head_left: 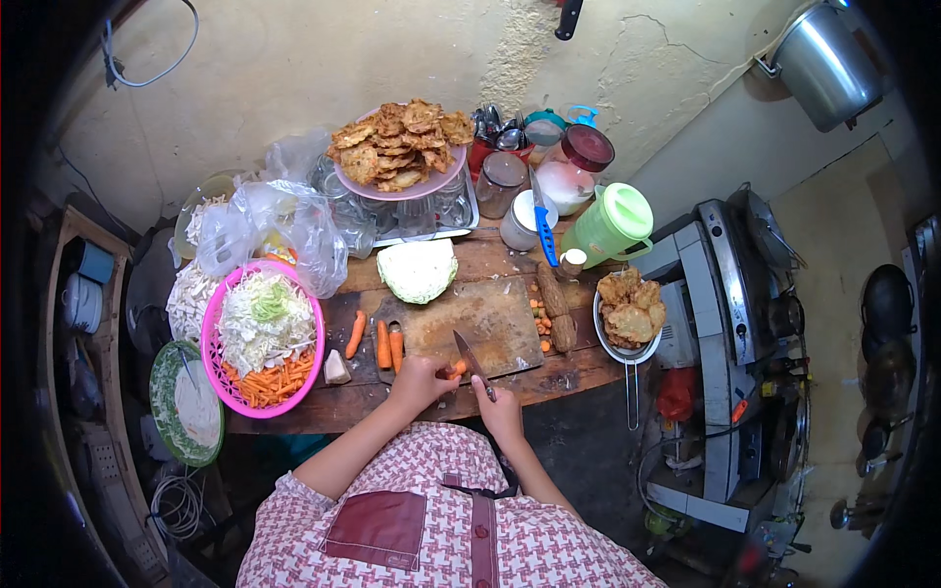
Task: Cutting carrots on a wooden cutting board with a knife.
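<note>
My left hand (420,381) grips a carrot (459,369) above the front edge of a worn wooden cutting board (485,316). In my right hand (501,411) is a kitchen knife (467,354), its blade angled up and left, close beside the carrot. Two whole carrots (384,344) lie at the board's left end, and another carrot (356,334) rests on the table left of them. Behind, a cut half of cabbage (417,270) sits at the board's back edge. Small carrot ends (542,322) are scattered along the board's right side.
A pink basket (320,345) of shredded cabbage and carrot strips stands left, near a green basin (158,393) of batter. Fritters (401,143) fill a plate at the back. Right are cassava roots (557,309), a blue-handled knife (545,235), a green pitcher (606,220) and a strainer of fritters (631,312).
</note>
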`<state>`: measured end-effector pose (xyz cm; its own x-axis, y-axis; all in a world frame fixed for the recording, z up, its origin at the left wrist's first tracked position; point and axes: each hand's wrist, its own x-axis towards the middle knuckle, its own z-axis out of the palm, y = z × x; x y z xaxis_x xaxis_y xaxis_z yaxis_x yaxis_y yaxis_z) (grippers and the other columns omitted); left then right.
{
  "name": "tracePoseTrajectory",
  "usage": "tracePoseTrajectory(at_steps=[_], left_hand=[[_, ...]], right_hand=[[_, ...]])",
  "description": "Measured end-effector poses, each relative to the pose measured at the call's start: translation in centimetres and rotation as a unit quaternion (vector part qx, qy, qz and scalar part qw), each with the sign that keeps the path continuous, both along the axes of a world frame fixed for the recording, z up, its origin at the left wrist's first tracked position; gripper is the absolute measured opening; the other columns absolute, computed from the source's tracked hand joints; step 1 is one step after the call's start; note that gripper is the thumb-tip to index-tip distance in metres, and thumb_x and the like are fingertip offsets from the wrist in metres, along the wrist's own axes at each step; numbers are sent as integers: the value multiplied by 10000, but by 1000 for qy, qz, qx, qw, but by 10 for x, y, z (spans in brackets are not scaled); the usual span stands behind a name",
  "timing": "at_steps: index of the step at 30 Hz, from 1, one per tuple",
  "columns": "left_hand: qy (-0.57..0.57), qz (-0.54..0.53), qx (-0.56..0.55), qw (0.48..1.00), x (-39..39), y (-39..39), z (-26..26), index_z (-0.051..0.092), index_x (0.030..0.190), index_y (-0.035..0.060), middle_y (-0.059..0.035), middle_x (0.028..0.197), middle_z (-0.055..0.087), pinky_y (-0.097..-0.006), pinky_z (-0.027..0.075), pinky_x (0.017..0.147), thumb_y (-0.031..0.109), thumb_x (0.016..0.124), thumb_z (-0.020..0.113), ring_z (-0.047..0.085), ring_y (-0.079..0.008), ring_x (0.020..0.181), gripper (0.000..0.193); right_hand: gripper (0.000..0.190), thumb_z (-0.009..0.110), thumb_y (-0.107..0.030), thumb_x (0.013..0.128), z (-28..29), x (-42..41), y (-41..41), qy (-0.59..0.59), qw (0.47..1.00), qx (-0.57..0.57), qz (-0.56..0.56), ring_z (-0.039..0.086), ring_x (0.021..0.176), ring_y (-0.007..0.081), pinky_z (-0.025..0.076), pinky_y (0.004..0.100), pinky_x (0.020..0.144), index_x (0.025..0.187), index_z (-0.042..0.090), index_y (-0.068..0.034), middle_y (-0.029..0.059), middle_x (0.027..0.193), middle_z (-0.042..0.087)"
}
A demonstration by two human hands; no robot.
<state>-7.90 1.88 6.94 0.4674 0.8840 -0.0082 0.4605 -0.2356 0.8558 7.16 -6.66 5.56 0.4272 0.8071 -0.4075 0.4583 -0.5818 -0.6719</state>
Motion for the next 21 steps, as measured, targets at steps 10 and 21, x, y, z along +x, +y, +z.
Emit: tracePoseTrajectory(at_steps=[10, 21], left_hand=[[0, -7, -1, 1000, 4, 1, 6, 663, 721, -10, -141, 645, 634, -289, 492, 538, 134, 620, 756, 639, -202, 575, 199], [-3, -10, -24, 1000, 1, -1, 5, 664, 767, -8, -152, 661, 632, -323, 493, 568, 134, 640, 722, 638, -243, 606, 199]], right_hand=[[602, 509, -528, 829, -3, 12, 5, -19, 1000, 2, -7, 597, 623, 386, 434, 425, 549, 665, 592, 45, 246, 590, 542], [597, 495, -513, 843, 8, 2, 5, -12, 1000, -2, 20, 593, 659, 403, 440, 436, 570, 681, 597, 53, 254, 628, 555]])
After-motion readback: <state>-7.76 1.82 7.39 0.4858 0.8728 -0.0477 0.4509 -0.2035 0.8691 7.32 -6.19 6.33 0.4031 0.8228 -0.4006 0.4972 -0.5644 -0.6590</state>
